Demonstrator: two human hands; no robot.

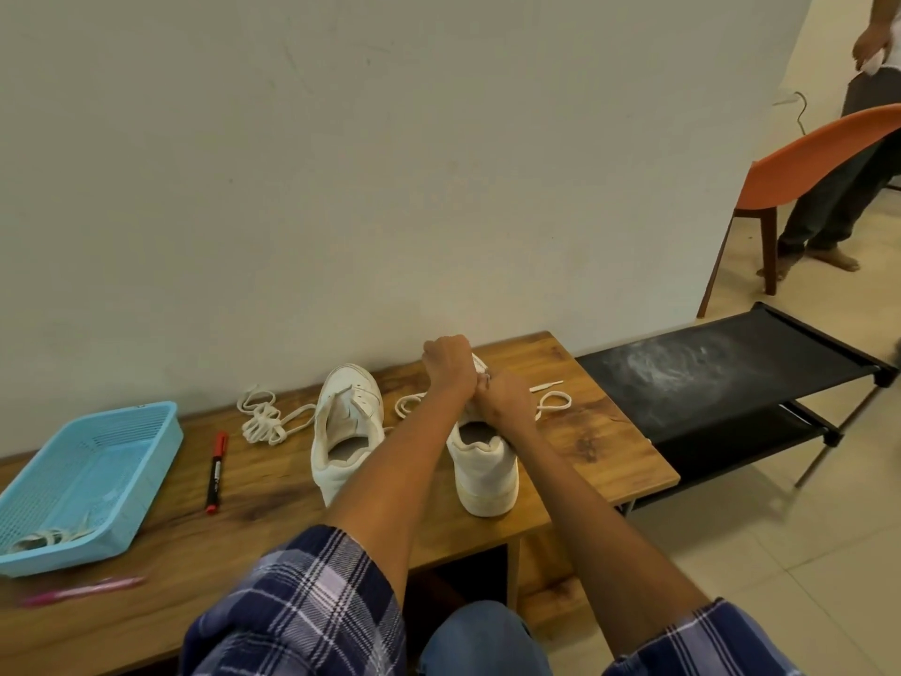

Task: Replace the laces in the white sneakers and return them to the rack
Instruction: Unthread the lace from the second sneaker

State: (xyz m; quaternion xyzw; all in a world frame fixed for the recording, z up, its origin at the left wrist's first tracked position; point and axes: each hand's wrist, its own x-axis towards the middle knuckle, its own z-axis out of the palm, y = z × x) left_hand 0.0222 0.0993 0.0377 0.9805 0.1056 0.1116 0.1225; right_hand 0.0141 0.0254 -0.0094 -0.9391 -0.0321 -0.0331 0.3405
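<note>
Two white sneakers stand on the wooden table (273, 485), heels toward me. The left sneaker (347, 431) stands alone, with no lace in it. Over the front of the right sneaker (483, 473) my left hand (448, 365) is curled into a fist and my right hand (502, 400) is closed beside it; both seem to pinch the white lace (553, 402), whose loops trail out on either side of the shoe. What the fingers hold is hidden behind the hands. A loose bundled lace (265, 422) lies left of the left sneaker.
A blue plastic basket (117, 431) with another lace inside sits at the table's left. A red marker (216, 473) lies beside it, a pink pen (83, 590) near the front edge. A black shoe rack (731, 378) stands right of the table. An orange chair and a standing person are far right.
</note>
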